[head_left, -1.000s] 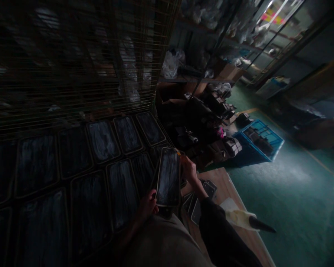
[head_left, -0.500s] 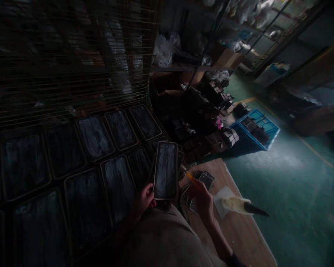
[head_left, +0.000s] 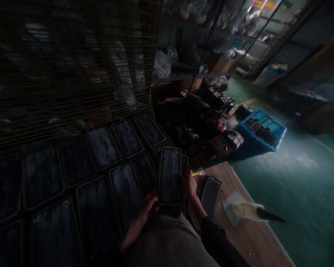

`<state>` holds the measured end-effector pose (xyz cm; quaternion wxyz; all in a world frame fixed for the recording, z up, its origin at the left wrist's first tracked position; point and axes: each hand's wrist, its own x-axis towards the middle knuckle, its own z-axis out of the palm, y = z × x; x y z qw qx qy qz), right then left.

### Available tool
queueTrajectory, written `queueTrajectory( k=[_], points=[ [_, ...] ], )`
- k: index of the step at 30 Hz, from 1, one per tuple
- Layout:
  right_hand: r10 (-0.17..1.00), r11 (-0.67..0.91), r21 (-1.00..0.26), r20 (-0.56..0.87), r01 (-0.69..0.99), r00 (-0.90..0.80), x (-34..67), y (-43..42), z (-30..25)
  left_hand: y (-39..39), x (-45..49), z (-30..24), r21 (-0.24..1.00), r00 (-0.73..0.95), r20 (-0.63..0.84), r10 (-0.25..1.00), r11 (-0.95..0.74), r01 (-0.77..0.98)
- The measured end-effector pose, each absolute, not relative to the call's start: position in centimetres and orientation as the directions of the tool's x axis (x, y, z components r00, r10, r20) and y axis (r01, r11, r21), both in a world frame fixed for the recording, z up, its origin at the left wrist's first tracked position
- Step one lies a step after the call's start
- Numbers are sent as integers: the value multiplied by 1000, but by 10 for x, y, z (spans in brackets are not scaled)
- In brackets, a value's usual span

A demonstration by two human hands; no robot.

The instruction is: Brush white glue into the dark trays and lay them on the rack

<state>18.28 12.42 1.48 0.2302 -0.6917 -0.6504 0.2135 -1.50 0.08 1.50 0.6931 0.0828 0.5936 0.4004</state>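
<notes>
Green floor [head_left: 303,196] beyond; two hands [head_left: 150,204] [head_left: 189,186], one panel [head_left: 170,176], one yellow-handled tool [head_left: 196,173].

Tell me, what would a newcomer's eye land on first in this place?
Probably the bright blue crate on the green floor, right of centre. Next, rows of dark, streaked panels fill the lower left. Below the middle, another panel is between the left hand and the right hand, which holds a slim yellow tool.

Head view: directed forward and down from the wearer's head.
Tabletop [head_left: 256,241]: seen from close above, right edge slanting.
Floor [head_left: 303,193]: included beyond that edge.
</notes>
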Motion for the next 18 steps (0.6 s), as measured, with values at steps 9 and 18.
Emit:
queueTrajectory(
  k=[9,18],
  points=[
    [999,-13,-704,23,711,42,190,111,9,0,-23,2,529,45,-730,682,607,-593],
    [979,-165,-774,-53,612,196,167,115,3,-1,-23,4,563,129,-635,761,571,-597]
  ],
)
